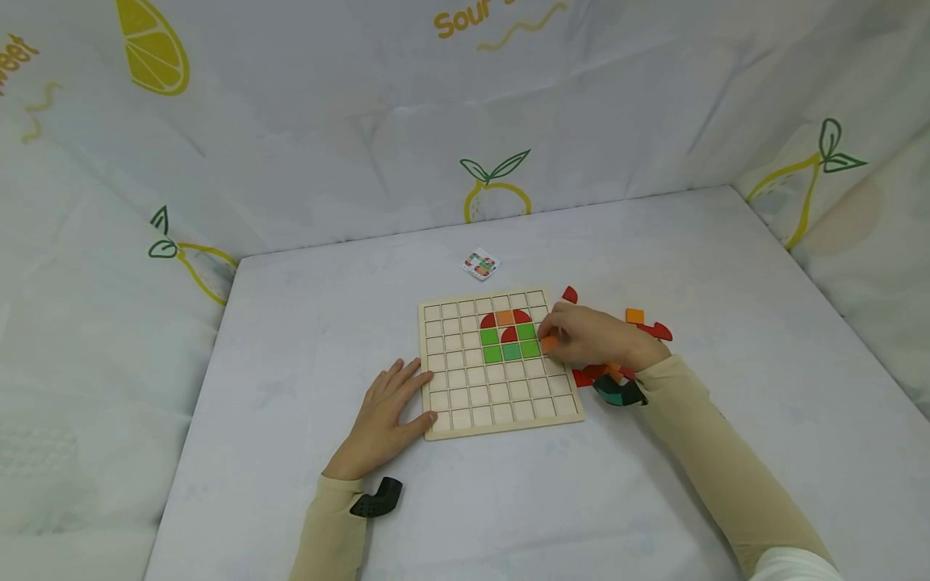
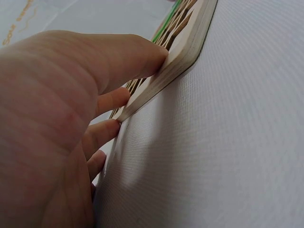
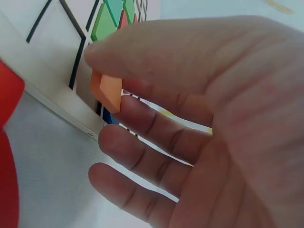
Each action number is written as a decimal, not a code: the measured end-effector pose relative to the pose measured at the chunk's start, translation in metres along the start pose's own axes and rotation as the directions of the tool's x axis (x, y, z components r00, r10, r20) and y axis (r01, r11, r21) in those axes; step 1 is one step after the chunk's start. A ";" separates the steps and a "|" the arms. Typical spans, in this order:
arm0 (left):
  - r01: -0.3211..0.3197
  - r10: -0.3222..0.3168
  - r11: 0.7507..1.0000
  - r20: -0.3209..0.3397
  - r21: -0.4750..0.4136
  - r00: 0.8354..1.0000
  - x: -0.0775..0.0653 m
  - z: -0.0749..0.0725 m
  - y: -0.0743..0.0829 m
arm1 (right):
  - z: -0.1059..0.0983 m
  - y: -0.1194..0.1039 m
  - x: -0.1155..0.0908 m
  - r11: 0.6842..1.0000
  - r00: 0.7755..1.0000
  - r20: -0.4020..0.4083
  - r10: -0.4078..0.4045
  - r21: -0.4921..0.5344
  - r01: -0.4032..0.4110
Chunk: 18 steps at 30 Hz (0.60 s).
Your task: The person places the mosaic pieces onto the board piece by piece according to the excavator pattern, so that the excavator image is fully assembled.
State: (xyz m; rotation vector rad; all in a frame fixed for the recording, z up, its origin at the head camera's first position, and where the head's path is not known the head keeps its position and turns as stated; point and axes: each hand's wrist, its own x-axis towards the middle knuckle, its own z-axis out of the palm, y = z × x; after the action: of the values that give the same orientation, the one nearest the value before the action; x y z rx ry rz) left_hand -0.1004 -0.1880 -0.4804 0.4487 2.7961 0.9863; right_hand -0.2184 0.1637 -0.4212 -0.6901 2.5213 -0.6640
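A pale wooden grid board lies on the table, several coloured tiles in its upper middle and right cells: green squares, an orange square and red quarter-rounds. My right hand is over the board's right edge and pinches an orange tile between thumb and fingers. In the right wrist view the other fingers of that hand spread out below the tile. My left hand rests at the board's left edge, thumb and fingertips touching the rim, fingers fairly straight.
Behind the board lies a small pattern card. Loose pieces lie to the right: a red and white piece, an orange square, a red piece and several red ones partly hidden below the right wrist. Printed cloth stands behind the table.
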 end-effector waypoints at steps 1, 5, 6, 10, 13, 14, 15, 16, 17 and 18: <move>0.002 -0.002 1.000 0.000 -0.001 1.000 0.000 0.000 0.000 | 0.000 0.000 0.000 1.000 1.000 0.002 -0.001 -0.005 0.001; 0.009 -0.009 1.000 0.004 -0.004 1.000 0.000 0.000 0.001 | 0.001 0.001 0.001 1.000 1.000 0.009 0.001 -0.017 0.000; 0.011 -0.011 1.000 0.006 -0.006 1.000 0.000 -0.001 0.002 | 0.002 0.001 0.001 1.000 1.000 0.010 0.001 -0.017 -0.001; 0.013 -0.013 1.000 0.007 -0.007 1.000 0.000 -0.001 0.002 | 0.003 0.002 0.002 1.000 1.000 0.003 -0.007 -0.030 0.007; 0.010 -0.010 1.000 0.002 -0.007 1.000 0.000 -0.001 0.002 | 0.003 0.001 0.002 0.999 1.000 0.002 -0.008 -0.037 0.008; 0.010 -0.010 1.000 0.002 -0.006 1.000 0.000 0.000 0.002 | 0.003 0.001 0.002 0.999 1.000 0.002 -0.006 -0.038 0.007; 0.009 -0.009 1.000 0.001 -0.005 1.000 0.000 0.000 0.002 | 0.003 0.000 0.002 0.999 1.000 0.003 -0.005 -0.039 0.005; 0.008 -0.008 1.000 0.001 -0.004 1.000 0.000 0.000 0.001 | 0.003 0.000 0.002 0.999 1.000 0.004 -0.004 -0.040 0.004; 0.008 -0.008 1.000 0.000 -0.004 1.000 0.000 0.000 0.001 | 0.003 0.000 0.002 0.999 1.000 0.003 -0.003 -0.040 0.003; 0.007 -0.007 1.000 0.000 -0.002 1.000 0.001 0.000 0.001 | 0.003 0.001 0.002 0.999 1.000 0.003 -0.002 -0.041 0.002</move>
State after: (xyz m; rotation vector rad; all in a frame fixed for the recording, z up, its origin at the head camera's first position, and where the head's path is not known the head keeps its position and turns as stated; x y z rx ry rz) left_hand -0.1006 -0.1870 -0.4798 0.4381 2.7945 0.9878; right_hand -0.2189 0.1619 -0.4244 -0.7077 2.5385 -0.6131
